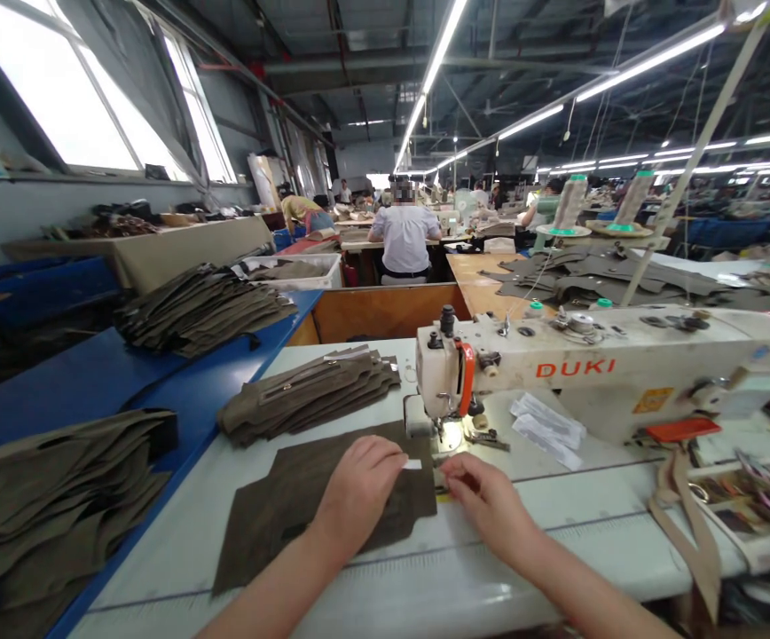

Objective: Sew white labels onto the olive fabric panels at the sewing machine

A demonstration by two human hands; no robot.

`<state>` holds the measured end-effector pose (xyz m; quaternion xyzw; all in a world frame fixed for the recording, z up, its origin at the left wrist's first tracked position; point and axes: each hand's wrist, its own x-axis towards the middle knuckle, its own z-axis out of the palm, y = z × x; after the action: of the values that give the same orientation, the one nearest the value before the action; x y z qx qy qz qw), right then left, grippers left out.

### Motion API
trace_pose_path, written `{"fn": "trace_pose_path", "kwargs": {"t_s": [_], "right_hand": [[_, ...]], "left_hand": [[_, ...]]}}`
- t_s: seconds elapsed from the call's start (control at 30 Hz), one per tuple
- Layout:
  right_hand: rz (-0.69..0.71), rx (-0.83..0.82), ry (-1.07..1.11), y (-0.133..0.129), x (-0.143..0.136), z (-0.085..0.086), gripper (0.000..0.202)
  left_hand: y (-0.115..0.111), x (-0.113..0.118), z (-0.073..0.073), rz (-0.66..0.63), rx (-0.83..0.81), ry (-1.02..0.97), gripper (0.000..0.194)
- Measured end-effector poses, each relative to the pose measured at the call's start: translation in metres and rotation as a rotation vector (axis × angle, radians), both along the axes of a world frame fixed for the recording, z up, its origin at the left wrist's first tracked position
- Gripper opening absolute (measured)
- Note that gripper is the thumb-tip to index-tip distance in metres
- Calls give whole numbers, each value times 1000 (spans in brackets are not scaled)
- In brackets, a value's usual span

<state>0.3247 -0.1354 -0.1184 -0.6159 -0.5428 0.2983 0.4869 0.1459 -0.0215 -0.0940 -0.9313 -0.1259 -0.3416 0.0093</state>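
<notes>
A dark olive fabric panel (258, 515) lies flat on the pale table of the sewing machine (491, 364), its right edge by the lit needle area. My left hand (358, 488) rests over the panel, its fingers closed together at the left end of a small white label (412, 464). Just right of the panel's edge, in front of the presser foot, my right hand (488, 501) has thumb and forefinger pinched. Whatever is between those fingertips is too small to make out. Several white strips (548, 429) lie under the machine's arm.
Stacked olive pieces (311, 390) lie behind the panel; more stacks (199, 306) sit on the blue table (225, 382) at left. A tray of small tools (750, 506) and a beige strap (684, 524) are at right. Ahead, a person in a light shirt (404, 238) sits facing away.
</notes>
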Motion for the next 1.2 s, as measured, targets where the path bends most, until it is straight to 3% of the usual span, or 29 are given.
{"fn": "trace_pose_path", "kwargs": {"t_s": [0.13,0.27,0.6,0.87,1.2], "right_hand": [[158,160,-520,-17,-2,4,32],[279,144,-751,-28,-8,0,36],[289,134,-774,-31,-8,-3,36],[278,118,-758,-33,-8,-3,37],[261,141,-768,-32,-9,-3,36]], "left_hand": [[9,10,-11,-11,4,86,19],[10,17,-21,-43,18,274,19],[1,21,-20,-107,42,394,16],[1,26,-22,-6,4,363,17],[1,29,-24,-3,-10,388,18]]}}
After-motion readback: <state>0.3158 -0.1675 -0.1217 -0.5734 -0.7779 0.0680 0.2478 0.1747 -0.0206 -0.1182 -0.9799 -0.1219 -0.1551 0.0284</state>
